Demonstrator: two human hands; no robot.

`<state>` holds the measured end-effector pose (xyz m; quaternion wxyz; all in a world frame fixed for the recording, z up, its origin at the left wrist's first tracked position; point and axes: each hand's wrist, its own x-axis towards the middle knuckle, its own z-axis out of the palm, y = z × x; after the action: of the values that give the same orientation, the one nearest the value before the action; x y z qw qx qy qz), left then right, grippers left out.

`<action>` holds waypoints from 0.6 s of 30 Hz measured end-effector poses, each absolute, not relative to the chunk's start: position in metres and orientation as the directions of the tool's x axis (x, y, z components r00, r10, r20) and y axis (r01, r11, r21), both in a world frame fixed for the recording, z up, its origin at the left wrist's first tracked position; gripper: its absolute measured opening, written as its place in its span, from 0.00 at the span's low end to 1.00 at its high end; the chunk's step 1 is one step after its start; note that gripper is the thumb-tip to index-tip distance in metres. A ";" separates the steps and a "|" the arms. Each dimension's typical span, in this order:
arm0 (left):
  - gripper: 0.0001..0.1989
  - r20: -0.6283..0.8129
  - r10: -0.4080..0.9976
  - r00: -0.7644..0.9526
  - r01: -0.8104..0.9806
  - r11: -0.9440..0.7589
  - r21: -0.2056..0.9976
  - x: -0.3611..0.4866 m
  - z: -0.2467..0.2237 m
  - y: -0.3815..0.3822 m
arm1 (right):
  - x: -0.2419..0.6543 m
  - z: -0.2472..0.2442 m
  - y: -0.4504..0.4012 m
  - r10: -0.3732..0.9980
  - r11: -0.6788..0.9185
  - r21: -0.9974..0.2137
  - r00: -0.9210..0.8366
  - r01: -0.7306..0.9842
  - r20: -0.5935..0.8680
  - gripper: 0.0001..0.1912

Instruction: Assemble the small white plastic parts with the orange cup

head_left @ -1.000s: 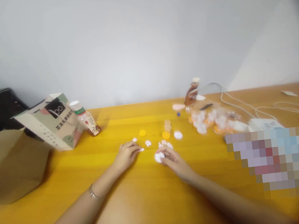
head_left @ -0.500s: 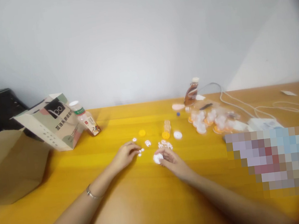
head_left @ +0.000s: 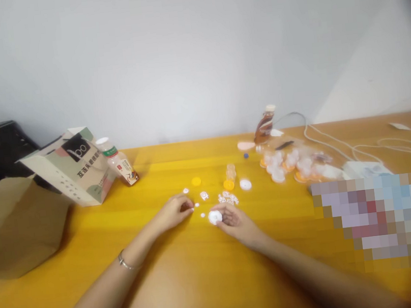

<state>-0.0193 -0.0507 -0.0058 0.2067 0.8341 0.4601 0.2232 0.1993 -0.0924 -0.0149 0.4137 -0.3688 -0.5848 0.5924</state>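
Observation:
My right hand (head_left: 240,225) grips a white round disc (head_left: 215,217) between thumb and fingers, a little above the table. To its left, my left hand (head_left: 173,212) is closed in a pinch, with a tiny white piece (head_left: 192,209) at its fingertips. Another tiny white piece (head_left: 197,205) lies just beyond them, and a third piece (head_left: 202,215) sits between the two hands. Past the hands are a small white cut-out part (head_left: 204,195), a group of similar cut-outs (head_left: 228,198), a yellow disc (head_left: 196,181) and a white disc (head_left: 245,184).
A clear container with a yellow end (head_left: 229,185) lies farther back. At left stand a paper bag (head_left: 84,170), a brown bag (head_left: 21,229) and a drink bottle (head_left: 119,163). Rightward are a brown drink bottle (head_left: 264,126), clustered clear-and-orange pieces (head_left: 277,170) and white cables (head_left: 328,142).
One tiny white piece has shifted right, from beside the left fingertips to between the hands. The disc in my right hand has turned to face up more and moved slightly left.

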 end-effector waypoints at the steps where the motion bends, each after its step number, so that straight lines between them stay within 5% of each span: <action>1: 0.05 0.168 0.862 0.479 0.677 -0.484 0.554 -0.020 -0.005 -0.051 | 0.199 -0.015 -0.092 0.920 0.025 -0.998 -0.389 -0.063 0.047 0.13; 10: 0.06 0.151 0.856 0.495 0.662 -0.484 0.573 -0.021 -0.004 -0.052 | 0.200 -0.016 -0.092 0.917 0.004 -0.999 -0.399 -0.054 0.026 0.13; 18: 0.04 0.170 0.840 0.515 0.756 -0.538 0.373 -0.019 0.001 -0.054 | 0.200 -0.015 -0.092 0.917 -0.005 -0.998 -0.398 -0.062 0.020 0.13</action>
<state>-0.0195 -0.0543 0.0013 0.1269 0.8610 0.4635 0.1669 0.1996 -0.0924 -0.0148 0.4047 -0.3702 -0.5775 0.6047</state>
